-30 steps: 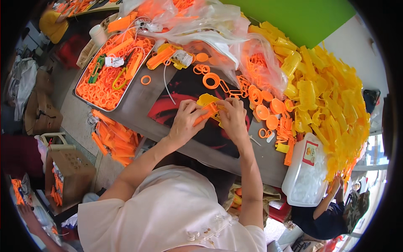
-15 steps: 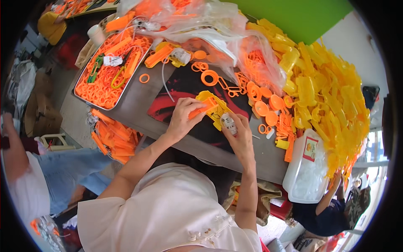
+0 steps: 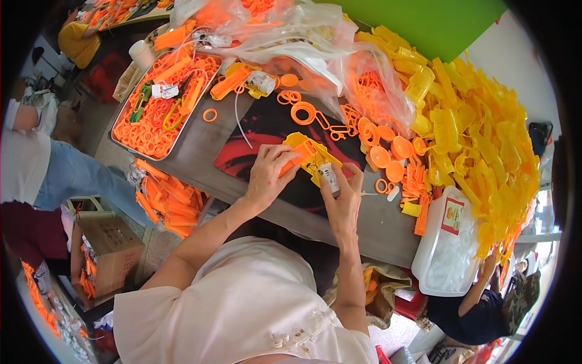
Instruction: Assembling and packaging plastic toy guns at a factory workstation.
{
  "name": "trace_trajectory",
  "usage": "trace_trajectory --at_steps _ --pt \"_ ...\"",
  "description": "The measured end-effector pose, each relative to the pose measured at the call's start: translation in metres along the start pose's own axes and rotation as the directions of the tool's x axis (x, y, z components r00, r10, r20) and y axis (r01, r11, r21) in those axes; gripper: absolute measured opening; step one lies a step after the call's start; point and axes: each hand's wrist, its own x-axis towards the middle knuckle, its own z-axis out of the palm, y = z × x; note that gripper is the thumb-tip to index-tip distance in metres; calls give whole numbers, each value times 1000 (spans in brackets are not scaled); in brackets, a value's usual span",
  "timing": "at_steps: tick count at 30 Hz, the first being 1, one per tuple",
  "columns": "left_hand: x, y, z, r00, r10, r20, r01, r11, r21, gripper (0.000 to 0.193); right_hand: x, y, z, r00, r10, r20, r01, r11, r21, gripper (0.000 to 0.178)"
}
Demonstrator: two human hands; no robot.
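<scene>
Over the dark red-and-black mat (image 3: pixel 242 150), my two hands hold a half-built yellow plastic shell (image 3: pixel 313 165) between them. My left hand (image 3: pixel 265 176) is closed round an orange elongated plastic piece (image 3: pixel 297 155) lying along the shell's left side. On the other side, my right hand (image 3: pixel 344 205) pinches a white plastic mechanism (image 3: pixel 330 177) against the shell's right end. Thin dark wires show inside the shell. A similar yellow-and-orange assembly (image 3: pixel 239 82) with a white part lies beyond the mat, with a pale tube trailing from it.
A metal tray (image 3: pixel 171 147) of orange rings, with scissors and cutters, stands left. Orange caps (image 3: pixel 380 157) lie right of the mat. Yellow shells (image 3: pixel 479 136) heap at the right, near a white tub (image 3: pixel 422 270). Plastic bags (image 3: pixel 291 36) lie behind; people work around.
My hands stay nearly in place, with the white mechanism turned slightly in my right hand. At the left, a person in jeans has shifted, bringing a cardboard box into view.
</scene>
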Motion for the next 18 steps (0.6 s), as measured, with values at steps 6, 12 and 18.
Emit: trace_trajectory --at_steps 6,12,18 --pt "-2 1 3 1000 -18 13 18 999 34 32 -3 4 -7 993 -116 -8 116 993 6 39" --pt "2 2 -5 999 31 7 -31 999 30 28 0 12 -11 986 -78 -145 102 981 166 36" --pt "7 2 -16 995 13 98 -15 1000 24 28 2 20 2 974 -82 -210 127 969 211 33"
